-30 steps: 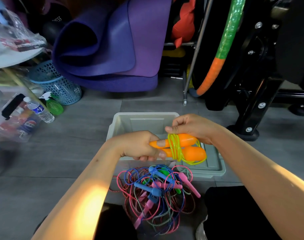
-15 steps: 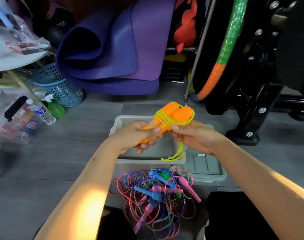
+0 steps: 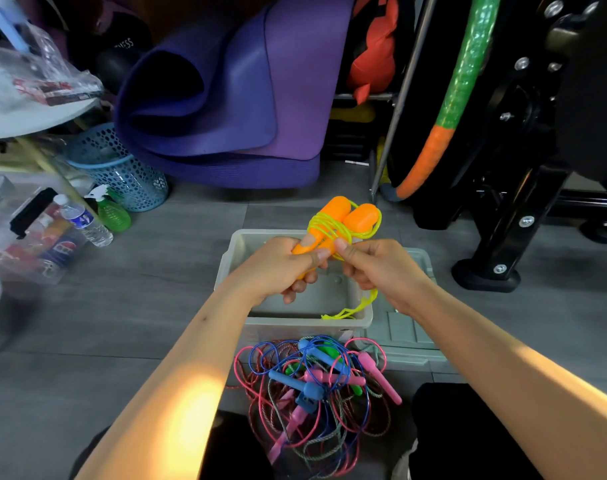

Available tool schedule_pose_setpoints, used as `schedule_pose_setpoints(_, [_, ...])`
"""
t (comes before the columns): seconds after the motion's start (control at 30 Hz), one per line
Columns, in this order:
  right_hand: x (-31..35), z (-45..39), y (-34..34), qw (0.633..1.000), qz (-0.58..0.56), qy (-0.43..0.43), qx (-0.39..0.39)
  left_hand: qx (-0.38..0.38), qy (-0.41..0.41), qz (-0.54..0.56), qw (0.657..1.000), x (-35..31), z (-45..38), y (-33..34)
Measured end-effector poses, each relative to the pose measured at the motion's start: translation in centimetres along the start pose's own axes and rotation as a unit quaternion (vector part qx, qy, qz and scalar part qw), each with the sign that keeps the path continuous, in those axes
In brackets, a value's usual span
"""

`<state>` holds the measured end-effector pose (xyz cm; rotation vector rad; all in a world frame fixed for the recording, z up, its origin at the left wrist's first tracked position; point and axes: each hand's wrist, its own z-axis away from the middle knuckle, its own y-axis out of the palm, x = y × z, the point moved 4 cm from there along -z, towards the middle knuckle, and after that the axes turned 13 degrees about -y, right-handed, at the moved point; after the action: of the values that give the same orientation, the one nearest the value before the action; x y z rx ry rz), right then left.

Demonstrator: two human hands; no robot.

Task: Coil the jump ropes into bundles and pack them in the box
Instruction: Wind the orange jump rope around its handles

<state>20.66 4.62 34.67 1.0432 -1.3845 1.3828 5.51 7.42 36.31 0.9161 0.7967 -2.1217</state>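
Head view: left hand (image 3: 288, 268) grips the two orange handles (image 3: 343, 223) of the yellow jump rope (image 3: 333, 233) right above the grey box (image 3: 360, 318), handle tops pointing away. Right hand (image 3: 374, 268) pinches the yellow cord beside the wraps, tail end (image 3: 350, 311) dangling over the box's near rim. Risks: wraps look loose, could slide off the handles if the pinch lets go; unsecured tail could unwind the bundle or snag when dropped in. Box holds no ropes that I can see, bottom partly hidden by hands. Lid (image 3: 406, 334) lies just right of box. Tangled rope pile (image 3: 315, 382) just in front of box, still uncoiled.
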Motion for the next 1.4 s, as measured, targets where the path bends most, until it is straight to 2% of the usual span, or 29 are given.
schedule_pose_setpoints(0.1, [0.9, 0.4, -0.2, 0.991, 0.122, -0.026, 0.043, -0.005, -0.005, -0.001, 1.0, 0.1, 0.0, -0.2])
schedule_pose_setpoints(0.23, [1.3, 0.3, -0.4, 0.956, 0.279, -0.065, 0.068, -0.022, -0.015, 0.016, 1.0, 0.5, -0.3, -0.7])
schedule_pose_setpoints(0.37, [1.5, 0.2, -1.0, 0.928, 0.359, -0.07, 0.065, -0.05, -0.015, 0.036, 0.998, 0.7, -0.6, -1.4])
schedule_pose_setpoints(0.43, [1.5, 0.3, -1.2, 0.941, 0.324, -0.066, 0.071, -0.06, -0.019, 0.064, 0.996, 0.9, -0.8, -1.8])
schedule_pose_setpoints(0.53, [1.1, 0.4, -1.3, 0.979, 0.187, -0.024, 0.072, -0.086, -0.018, 0.102, 0.991, 1.1, -1.0, -2.5])
schedule_pose_setpoints(0.7, [0.6, 0.6, -1.2, 0.998, 0.031, 0.057, 0.024, -0.107, -0.014, 0.097, 0.989, 1.2, -1.2, -2.8])
schedule_pose_setpoints(0.8, [0.9, 0.8, -0.8, 0.992, -0.066, 0.102, 0.022, -0.107, -0.014, 0.091, 0.99, 1.1, -1.1, -2.8])
schedule_pose_setpoints(0.87, [1.5, 0.8, -1.1, 0.997, 0.019, 0.067, 0.028, -0.11, -0.019, 0.083, 0.99, 1.1, -1.0, -2.9])
schedule_pose_setpoints(0.93, [2.6, 0.8, -1.5, 0.981, 0.19, -0.015, 0.045, -0.108, -0.027, 0.064, 0.992, 1.1, -1.0, -3.0])
schedule_pose_setpoints(1.0, [3.7, 1.1, -1.5, 0.932, 0.348, -0.081, 0.052, -0.104, -0.037, 0.033, 0.993, 1.1, -0.9, -2.9])
schedule_pose_setpoints(1.07, [4.5, 1.4, -1.2, 0.883, 0.447, -0.135, 0.047, -0.101, -0.05, -0.006, 0.994, 1.1, -0.8, -2.7])
schedule_pose_setpoints(1.13, [4.9, 1.4, -1.1, 0.853, 0.485, -0.188, 0.049, -0.078, -0.056, -0.051, 0.994, 1.1, -0.7, -2.3])
schedule_pose_setpoints(1.3, [5.1, 0.9, -1.0, 0.827, 0.457, -0.326, 0.039, -0.004, -0.066, -0.177, 0.982, 0.9, -0.1, -0.3])
schedule_pose_setpoints(1.4, [4.3, 0.3, -0.7, 0.836, 0.448, -0.312, 0.059, 0.038, -0.087, -0.231, 0.968, 0.9, 0.1, 0.9])
